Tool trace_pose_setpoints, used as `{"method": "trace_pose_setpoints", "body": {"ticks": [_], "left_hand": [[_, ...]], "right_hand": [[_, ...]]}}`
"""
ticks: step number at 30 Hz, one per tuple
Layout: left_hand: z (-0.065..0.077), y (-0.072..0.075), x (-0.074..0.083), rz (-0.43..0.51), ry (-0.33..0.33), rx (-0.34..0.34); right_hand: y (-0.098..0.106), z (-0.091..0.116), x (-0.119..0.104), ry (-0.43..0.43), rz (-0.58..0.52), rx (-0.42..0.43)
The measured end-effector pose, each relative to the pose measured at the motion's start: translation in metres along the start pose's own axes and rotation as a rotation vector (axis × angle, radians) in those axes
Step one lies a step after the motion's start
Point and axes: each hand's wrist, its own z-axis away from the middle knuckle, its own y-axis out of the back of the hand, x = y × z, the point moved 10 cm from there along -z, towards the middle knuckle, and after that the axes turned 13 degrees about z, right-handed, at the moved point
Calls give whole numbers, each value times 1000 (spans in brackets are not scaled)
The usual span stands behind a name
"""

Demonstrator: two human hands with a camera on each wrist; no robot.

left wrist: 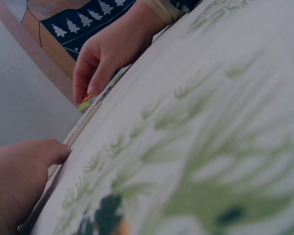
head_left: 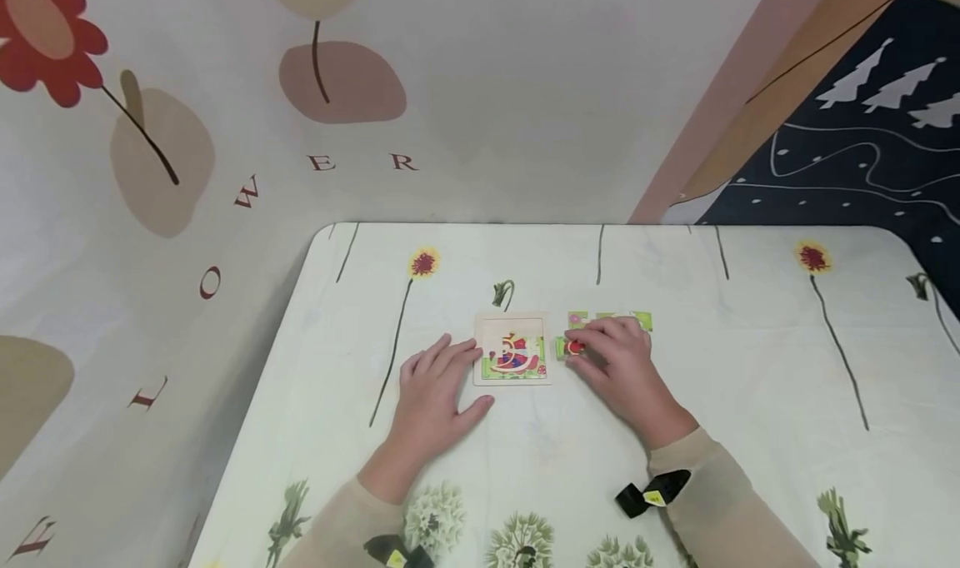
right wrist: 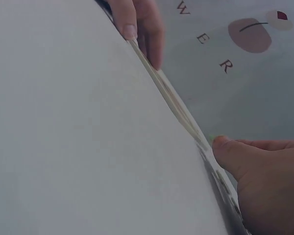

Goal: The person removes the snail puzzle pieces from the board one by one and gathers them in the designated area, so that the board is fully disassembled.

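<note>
One puzzle board [head_left: 512, 325] shows its boat hull [head_left: 514, 367] running left-right.

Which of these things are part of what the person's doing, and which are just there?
Part of the job:
wooden tray, partly filled with picture pieces, left hand at its edge
small piece pinched by the right hand
loose pieces beyond that hand

Just there:
flowered tablecloth
lettered wall cloth
dark cloth with white trees
</note>
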Motion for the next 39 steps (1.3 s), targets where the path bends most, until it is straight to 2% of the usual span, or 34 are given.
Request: {"method": "trace_pose_setpoints", "body": {"ticks": [4,11,23,39], "left_hand": [[0,0,0,1,5,-4],[0,1,1,1,5,-4],[0,2,2,3,11,-12],[0,0,0,-4,19,-18]], "right_hand": [[4,5,9,-43,2,-19],[2,7,13,-51,38,-72],[1,6,16,-123,56,-97],[0,6,23,-182,4,-92]]}}
